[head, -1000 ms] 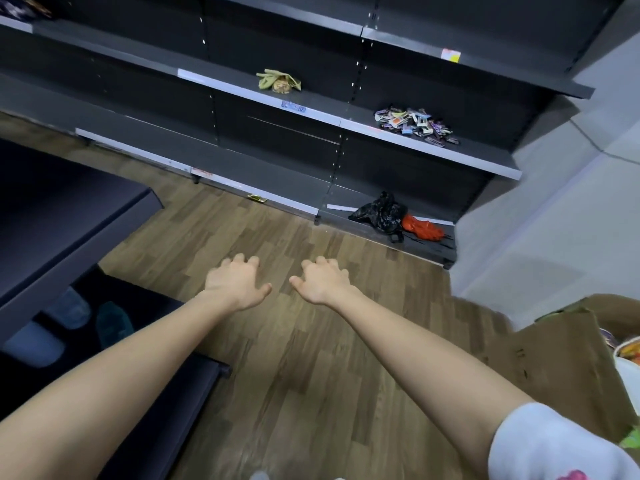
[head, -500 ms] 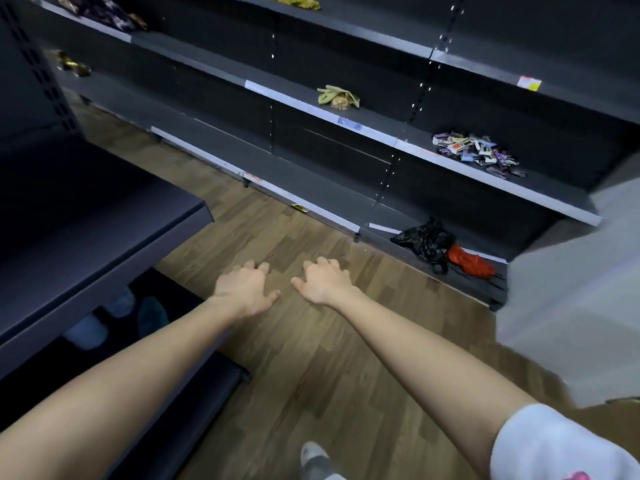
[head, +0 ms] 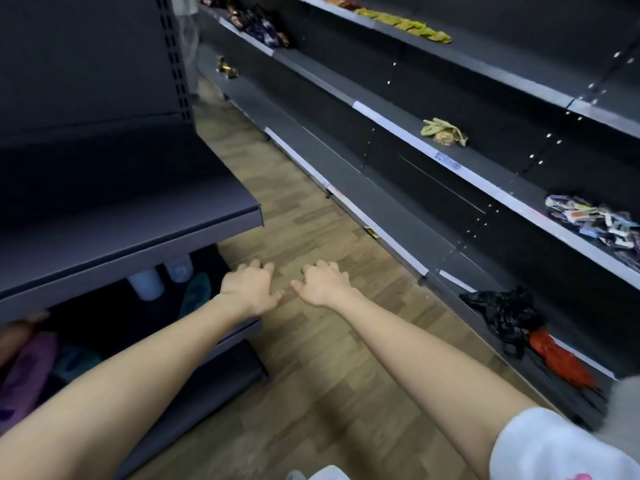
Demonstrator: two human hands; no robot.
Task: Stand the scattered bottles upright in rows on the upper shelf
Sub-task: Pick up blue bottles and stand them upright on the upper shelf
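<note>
My left hand [head: 250, 287] and my right hand [head: 323, 284] stretch out side by side over the wooden floor, palms down, fingers loosely curled and apart, holding nothing. A dark grey upper shelf [head: 131, 233] juts out on the left, its top bare. Under it, in shadow on the lower shelf, lie scattered bottles: two pale ones [head: 147, 284], a teal one [head: 195, 297] and a purple one [head: 24, 375]. My left hand hovers just right of that lower shelf opening, touching nothing.
A long dark shelving unit [head: 398, 209] runs along the right with snack packets [head: 445, 131], small wrappers [head: 592, 221], a black bag [head: 502, 311] and an orange bag [head: 557, 360]. A wooden-floor aisle [head: 294, 223] lies between the two units.
The view has swung left, bringing the left shelf unit and the bottles beneath it into sight. Both hands keep their outstretched pose, still holding nothing.
</note>
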